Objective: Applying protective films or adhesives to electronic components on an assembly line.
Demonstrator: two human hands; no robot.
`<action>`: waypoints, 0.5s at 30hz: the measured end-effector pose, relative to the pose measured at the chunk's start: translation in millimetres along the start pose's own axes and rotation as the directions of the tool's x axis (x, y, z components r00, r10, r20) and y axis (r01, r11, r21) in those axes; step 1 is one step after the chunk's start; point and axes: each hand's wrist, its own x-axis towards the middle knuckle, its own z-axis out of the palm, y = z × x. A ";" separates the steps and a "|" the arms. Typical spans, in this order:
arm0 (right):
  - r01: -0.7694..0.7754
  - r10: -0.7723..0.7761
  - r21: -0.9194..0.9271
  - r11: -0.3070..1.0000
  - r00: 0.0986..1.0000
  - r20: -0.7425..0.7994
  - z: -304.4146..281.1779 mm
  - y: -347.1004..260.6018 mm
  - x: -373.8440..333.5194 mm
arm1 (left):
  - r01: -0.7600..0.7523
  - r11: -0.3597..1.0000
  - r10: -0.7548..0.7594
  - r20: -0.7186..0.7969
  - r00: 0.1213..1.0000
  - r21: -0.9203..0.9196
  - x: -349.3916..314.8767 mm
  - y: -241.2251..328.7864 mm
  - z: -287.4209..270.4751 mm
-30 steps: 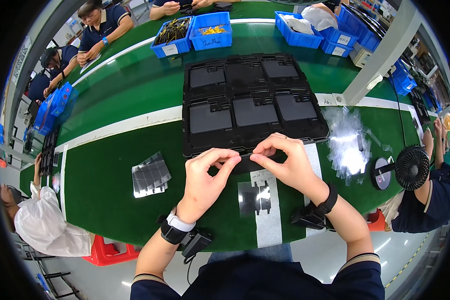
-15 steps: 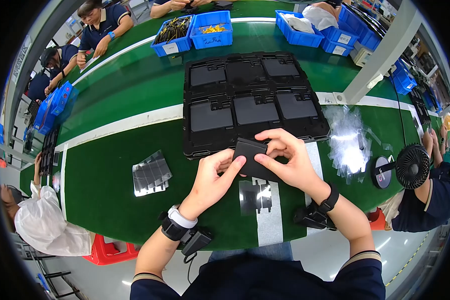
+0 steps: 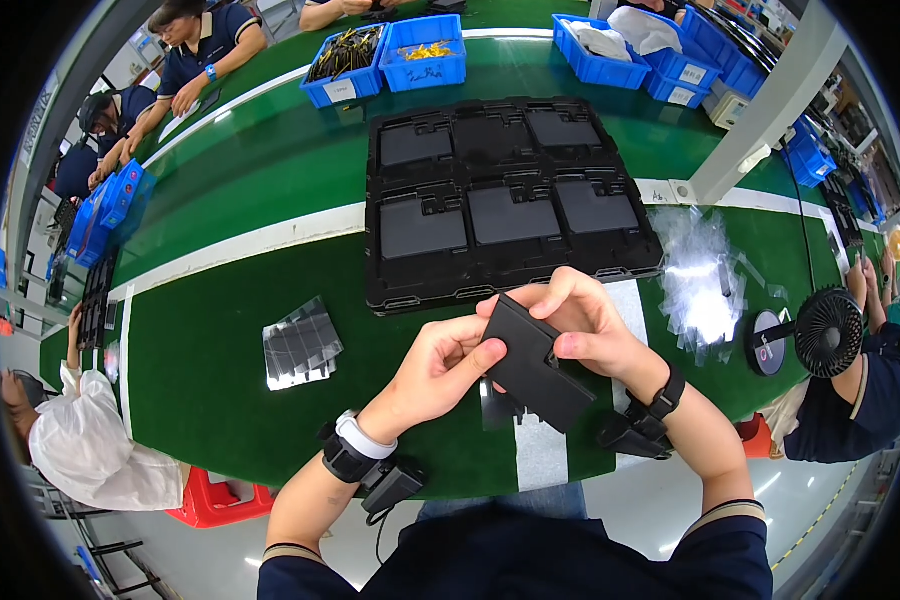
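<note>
Above the green bench I hold a flat black block (image 3: 540, 372) with a notch in its edge, tilted, its lower corner toward me. My left hand (image 3: 428, 378) is closed on its left side, thumb on the face and fingers behind. My right hand (image 3: 602, 332) grips the edge by the notch, fingers curled. Beneath the block lies a clear film with dark marks (image 3: 492, 410), mostly hidden, beside a pale strip (image 3: 542, 460) on the bench. Beyond my hands, a black moulded tray (image 3: 390, 288) holds several similar dark pieces; its far middle pocket (image 3: 492, 140) has none.
Film sheets (image 3: 302, 345) lie to the left. On the right are a heap of clear film (image 3: 700, 285) and a small black fan (image 3: 828, 332). A grey post (image 3: 765, 110) rises behind them. Blue bins (image 3: 422, 70) stand at the back. Other people sit around the bench.
The block has turned, its lower end swinging down and right toward me and covering more of the film. My right fingers have shifted along its edge.
</note>
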 end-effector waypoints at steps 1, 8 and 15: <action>-0.030 0.029 0.058 0.998 0.999 0.021 -0.5 -0.3 -0.1 | 0.002 1.000 -0.002 0.011 1.000 0.006 -0.7 -0.3 -0.3; -0.081 0.077 -0.116 0.990 0.996 -0.035 16.0 -28.5 -1.5 | -0.008 0.987 0.014 -0.032 0.999 0.161 2.2 -4.9 5.2; -0.129 0.282 -0.991 0.039 0.953 -0.113 56.4 -64.7 -55.0 | -0.196 0.602 0.166 0.119 0.979 0.774 4.4 -5.1 4.4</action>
